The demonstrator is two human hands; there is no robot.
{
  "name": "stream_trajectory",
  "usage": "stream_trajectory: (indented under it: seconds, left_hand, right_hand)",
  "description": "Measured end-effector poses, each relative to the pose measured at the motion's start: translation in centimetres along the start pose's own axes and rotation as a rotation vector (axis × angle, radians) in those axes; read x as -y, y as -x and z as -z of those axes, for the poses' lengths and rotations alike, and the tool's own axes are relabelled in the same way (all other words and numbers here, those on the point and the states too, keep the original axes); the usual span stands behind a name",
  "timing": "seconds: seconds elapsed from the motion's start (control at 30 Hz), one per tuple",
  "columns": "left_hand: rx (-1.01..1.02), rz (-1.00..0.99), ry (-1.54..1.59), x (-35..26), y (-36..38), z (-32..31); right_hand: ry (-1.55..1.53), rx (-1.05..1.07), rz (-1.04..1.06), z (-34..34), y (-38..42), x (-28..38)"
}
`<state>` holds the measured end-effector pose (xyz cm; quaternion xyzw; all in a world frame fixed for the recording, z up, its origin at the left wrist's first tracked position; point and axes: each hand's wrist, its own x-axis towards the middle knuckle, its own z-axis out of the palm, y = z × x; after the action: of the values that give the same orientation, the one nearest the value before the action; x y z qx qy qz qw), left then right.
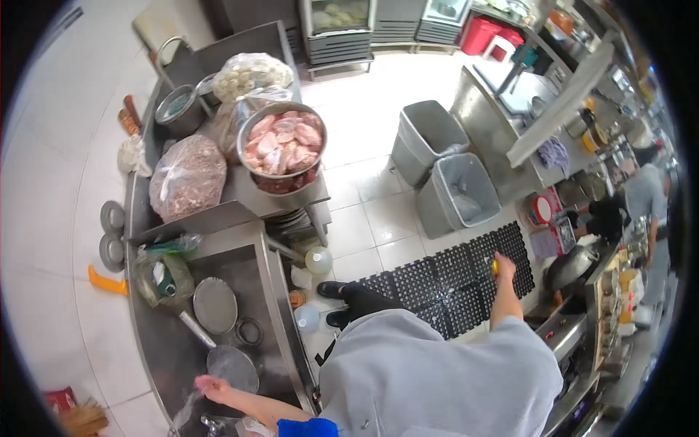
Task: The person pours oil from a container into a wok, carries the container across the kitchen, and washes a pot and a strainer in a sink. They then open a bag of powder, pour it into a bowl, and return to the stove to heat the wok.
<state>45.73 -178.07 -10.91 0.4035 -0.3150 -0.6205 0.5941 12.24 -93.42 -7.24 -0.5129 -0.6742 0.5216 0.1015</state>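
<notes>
My left hand (211, 387) is over the steel sink (271, 357) at lower left, fingers loosely apart and holding nothing visible. Beside it are the faucet (211, 424) and a clear streak that looks like running water. Close to that hand lies a round pan (233, 368) with a long handle. My right hand (504, 268), stretched out to the right above the black floor mat (444, 288), is closed round a small yellow object (496, 268); most of it is hidden in the fingers. A blue band or cloth (307, 427) shows at my left arm.
A pot of raw meat pieces (284, 146) and a bag of ground meat (188, 178) stand on the steel counter. Two grey bins (459, 193) are on the tiled floor. Jugs (318, 260) stand beside the sink. Another person (644, 193) is at far right.
</notes>
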Motion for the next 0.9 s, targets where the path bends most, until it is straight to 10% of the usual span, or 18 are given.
stream_trajectory:
  seconds: [0.07, 0.2, 0.43, 0.57, 0.67, 0.9]
  left_hand:
    - [0.418, 0.180, 0.430, 0.4, -1.0, 1.4]
    - [0.073, 0.294, 0.413, -2.0, 4.8, -6.5]
    - [-0.259, 0.184, 0.318, -3.5, 9.9, -11.6]
    - [-0.329, 0.099, 0.188, -5.8, 12.7, -14.7]
    - [-0.347, 0.003, 0.176, -6.2, 13.1, -14.4]
    - [-0.460, -0.162, 0.026, -8.1, 13.1, -14.1]
  right_hand:
    - [-0.181, 0.117, -0.210, -1.5, 0.9, -2.1]
    - [-0.210, 0.843, -0.232, -12.7, 8.1, 0.0]
    - [0.351, 1.955, 0.428, -26.8, 44.6, 10.3]
    - [0.655, 2.442, -0.113, -31.4, 60.3, 0.1]
    - [0.717, 2.346, -0.565, -32.3, 67.6, -7.5]
    - [0.801, 2.271, -0.370, -32.1, 72.8, -9.1]
